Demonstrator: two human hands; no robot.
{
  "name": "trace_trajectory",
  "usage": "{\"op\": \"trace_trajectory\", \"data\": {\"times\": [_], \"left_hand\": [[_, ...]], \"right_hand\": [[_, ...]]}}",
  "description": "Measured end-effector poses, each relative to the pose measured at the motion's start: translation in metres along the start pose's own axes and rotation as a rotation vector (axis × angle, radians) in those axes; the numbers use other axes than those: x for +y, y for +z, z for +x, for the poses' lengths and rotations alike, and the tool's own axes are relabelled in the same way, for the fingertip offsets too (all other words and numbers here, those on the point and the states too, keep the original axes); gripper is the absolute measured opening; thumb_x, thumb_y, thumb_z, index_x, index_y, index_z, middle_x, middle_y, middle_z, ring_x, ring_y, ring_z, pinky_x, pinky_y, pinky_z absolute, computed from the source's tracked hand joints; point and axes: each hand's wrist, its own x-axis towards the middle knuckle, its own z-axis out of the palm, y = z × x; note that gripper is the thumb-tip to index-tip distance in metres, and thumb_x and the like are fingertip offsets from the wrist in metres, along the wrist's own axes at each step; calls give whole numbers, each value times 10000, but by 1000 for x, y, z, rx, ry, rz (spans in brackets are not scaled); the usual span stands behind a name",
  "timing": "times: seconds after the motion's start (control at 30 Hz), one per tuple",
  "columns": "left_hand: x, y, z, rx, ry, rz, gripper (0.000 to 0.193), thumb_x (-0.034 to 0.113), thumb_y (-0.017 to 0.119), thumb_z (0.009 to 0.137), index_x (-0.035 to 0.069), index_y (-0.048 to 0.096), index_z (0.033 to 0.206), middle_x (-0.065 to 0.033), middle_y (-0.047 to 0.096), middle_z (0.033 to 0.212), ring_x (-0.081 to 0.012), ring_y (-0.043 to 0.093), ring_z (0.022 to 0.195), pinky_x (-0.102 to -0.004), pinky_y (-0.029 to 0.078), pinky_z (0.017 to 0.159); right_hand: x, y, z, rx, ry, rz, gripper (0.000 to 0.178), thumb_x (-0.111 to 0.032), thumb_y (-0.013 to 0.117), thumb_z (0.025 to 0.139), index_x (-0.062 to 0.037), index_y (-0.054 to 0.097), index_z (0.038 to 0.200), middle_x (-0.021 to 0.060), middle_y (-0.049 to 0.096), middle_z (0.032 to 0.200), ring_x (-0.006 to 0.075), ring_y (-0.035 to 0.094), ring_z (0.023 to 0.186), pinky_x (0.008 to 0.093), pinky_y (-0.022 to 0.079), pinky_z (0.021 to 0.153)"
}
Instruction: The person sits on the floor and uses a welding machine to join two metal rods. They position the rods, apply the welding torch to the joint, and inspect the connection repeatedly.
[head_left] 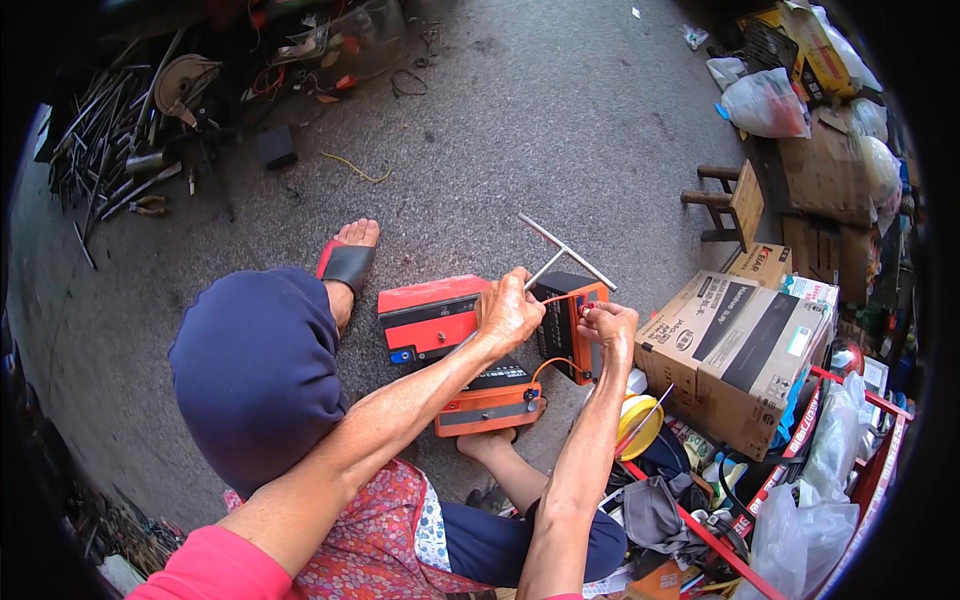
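My left hand is closed around the stem of a steel T-handle wrench, whose crossbar points away to the upper right. My right hand pinches at a small red piece by the terminal of an upright black-and-orange battery; what exactly the fingertips hold is hidden. A second orange-and-black battery lies closer to me, with an orange wire running from it to the upright one. Beneath and beside my left hand sits a red-and-black battery with a blue terminal.
At right stands a large cardboard box, with a wooden stool beyond it. A red-framed rack holds plastic bags and clutter. Metal rods and tools pile up at far left. My sandalled foot rests left of the batteries.
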Motion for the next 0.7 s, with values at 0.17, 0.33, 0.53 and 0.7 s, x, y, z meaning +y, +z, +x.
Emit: {"op": "trace_trajectory", "data": {"times": [0.17, 0.33, 0.53, 0.7], "left_hand": [[-2, 2, -1, 17, 16, 16, 291, 128, 653, 778, 27, 684, 1048, -192, 726, 826, -366, 723, 815, -471, 553, 757], [-2, 3, -1, 39, 59, 57, 300, 134, 659, 776, 40, 684, 1060, -181, 731, 832, -353, 726, 819, -471, 552, 753], [-4, 3, -4, 47, 89, 27, 215, 101, 640, 793, 44, 673, 997, -194, 722, 832, -398, 711, 825, -508, 547, 740], [-7, 8, -5, 82, 114, 43, 237, 103, 650, 786, 41, 669, 1013, -186, 723, 830, -389, 710, 820, -502, 543, 736]], "right_hand": [[2, -3, 2, -10, -20, -9, 285, 56, 674, 832, 147, 624, 1097, 177, 724, 852, 203, 714, 676, 304, 632, 586], [7, 1, -2, 68, -69, 22, 220, 27, 698, 834, 143, 639, 1012, 167, 719, 811, 192, 706, 635, 299, 622, 551], [14, 17, -12, 255, -126, -68, 106, -9, 702, 837, 95, 683, 842, 137, 698, 685, 172, 669, 509, 297, 573, 451], [27, 32, -21, 494, -456, -491, 190, -137, 680, 842, 51, 709, 848, 226, 702, 727, 362, 706, 645, 471, 549, 640]]}}
